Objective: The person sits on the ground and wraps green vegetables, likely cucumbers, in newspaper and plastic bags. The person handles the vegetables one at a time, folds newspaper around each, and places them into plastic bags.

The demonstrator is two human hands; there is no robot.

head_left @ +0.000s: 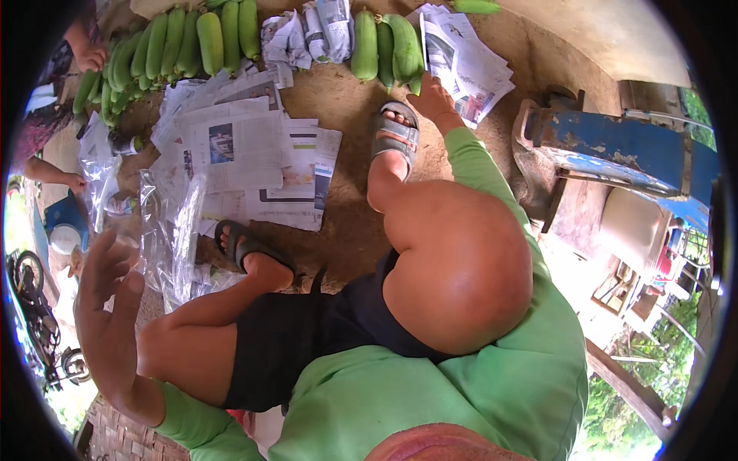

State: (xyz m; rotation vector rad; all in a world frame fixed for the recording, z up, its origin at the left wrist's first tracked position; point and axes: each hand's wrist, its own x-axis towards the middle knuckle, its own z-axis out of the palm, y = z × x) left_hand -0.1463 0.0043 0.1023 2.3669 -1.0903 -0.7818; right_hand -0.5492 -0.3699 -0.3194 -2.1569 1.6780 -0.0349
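My left hand (pixel 111 307) is raised at the left, palm turned inward, fingers apart and nothing in it. Just beyond it lie clear plastic bags (pixel 165 230). At the far right of the work area my right hand (pixel 435 102) reaches to the lower edge of a stack of newspaper sheets (pixel 484 81); its thumb is spread from the outstretched fingers. Long green gourds (pixel 386 50) lie left of that stack. Farther left are newspaper-wrapped bundles (pixel 307 37) and a large row of bare gourds (pixel 184 42). More newspaper (pixel 238 154) is spread on the ground before me.
My sandalled feet (pixel 396 131) stand beside the spread paper. Another person's hand (pixel 91 58) is by the gourd row, and their other hand (pixel 75 182) by the plastic. A worn blue metal piece (pixel 615 146) stands at right. A motorbike (pixel 38 323) shows at far left.
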